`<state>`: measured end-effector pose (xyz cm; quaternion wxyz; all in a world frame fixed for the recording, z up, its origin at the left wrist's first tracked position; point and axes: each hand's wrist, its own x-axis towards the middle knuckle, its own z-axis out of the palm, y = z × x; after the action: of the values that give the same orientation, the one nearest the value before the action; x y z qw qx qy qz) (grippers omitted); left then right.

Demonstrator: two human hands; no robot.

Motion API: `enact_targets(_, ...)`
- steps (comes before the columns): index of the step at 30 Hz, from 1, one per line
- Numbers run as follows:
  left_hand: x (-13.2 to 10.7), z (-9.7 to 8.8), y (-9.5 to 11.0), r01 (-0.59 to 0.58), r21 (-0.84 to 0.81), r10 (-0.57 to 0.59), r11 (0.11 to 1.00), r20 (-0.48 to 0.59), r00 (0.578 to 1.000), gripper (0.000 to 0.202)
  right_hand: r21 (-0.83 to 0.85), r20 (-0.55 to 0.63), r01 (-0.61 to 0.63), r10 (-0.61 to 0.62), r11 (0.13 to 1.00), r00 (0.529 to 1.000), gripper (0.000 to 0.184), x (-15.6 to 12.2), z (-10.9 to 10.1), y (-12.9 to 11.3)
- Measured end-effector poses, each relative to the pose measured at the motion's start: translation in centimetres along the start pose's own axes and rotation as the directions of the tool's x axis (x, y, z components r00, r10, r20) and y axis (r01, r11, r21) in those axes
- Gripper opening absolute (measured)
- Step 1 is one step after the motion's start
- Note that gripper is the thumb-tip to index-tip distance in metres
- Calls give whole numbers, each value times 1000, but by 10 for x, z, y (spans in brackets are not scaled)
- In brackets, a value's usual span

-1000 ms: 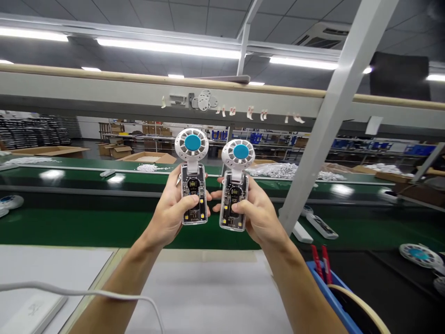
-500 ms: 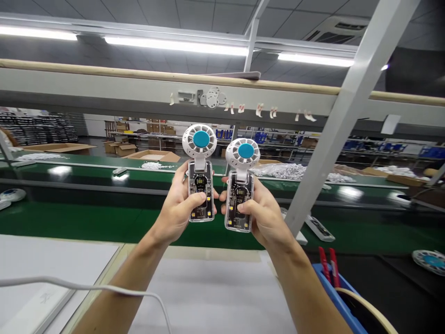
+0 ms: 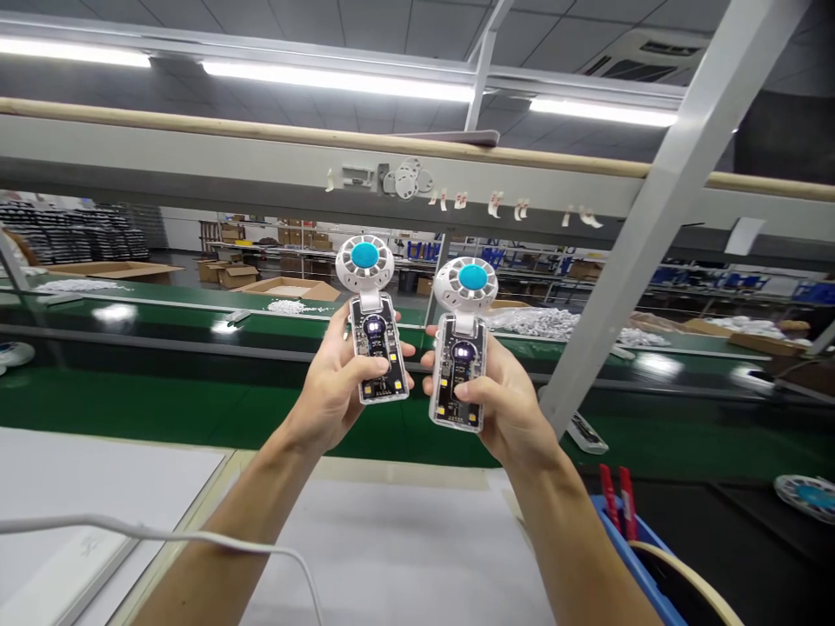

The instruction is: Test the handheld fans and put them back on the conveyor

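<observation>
Holding two small fans upright, side by side, above the green conveyor belt (image 3: 163, 409).
The left fan (image 3: 377, 330) is gripped by the left hand (image 3: 332, 387), the right fan (image 3: 461, 348) by the right hand (image 3: 505, 404); each clear handle is pressed by a thumb, fingers wrapped behind.

Under my arms runs my workbench (image 3: 404, 556), its top covered by a pale grey mat. To my left a white sheet or board (image 3: 97, 487) lies flat on it, and a white cable (image 3: 196, 541) curves across that side. At my right a blue bin (image 3: 636, 565) sits on the bench with two red handles (image 3: 617, 500) standing up in it. Beyond the bench edge stretches the green conveyor belt (image 3: 163, 409); a white flat part (image 3: 587, 432) rests on it to my right, perhaps a casing, too small to tell.
</observation>
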<state>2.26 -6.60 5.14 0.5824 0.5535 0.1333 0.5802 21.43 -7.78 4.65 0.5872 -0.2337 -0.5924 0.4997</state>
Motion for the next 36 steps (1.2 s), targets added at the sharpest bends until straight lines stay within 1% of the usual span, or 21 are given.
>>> enact_targets(5, 1, 0, -2, -19, -24, 18, 1000, -18, 1000, 68, -17, -48, -2, 1, 1000, 999, 59, 0, 0, -3)
enact_targets(7, 1, 1, -2, -19, -12, 18, 1000, -29, 999, 71, -25, -50, -2, 0, 1000, 999, 59, 0, -1, -4)
enact_targets(11, 1, 3, -2, -2, 3, 3, 1000, -52, 999, 75, -19, -52, -13, 12, 1000, 999, 51, 0, 0, -2)
enact_targets(24, 2, 5, -7, -30, 4, 30, 1000, -24, 999, 73, -40, -83, -41, 38, 998, 996, 50, 1, 0, -1)
enact_targets(31, 2, 8, -7, -4, -5, 4, 1000, -14, 1000, 77, -55, -62, -35, 32, 998, 998, 51, 2, -1, 0)
enact_targets(36, 0, 11, -6, -1, 4, 1, 1000, 12, 1000, 76, -54, -41, -25, 23, 998, 999, 50, 1, 0, -1)
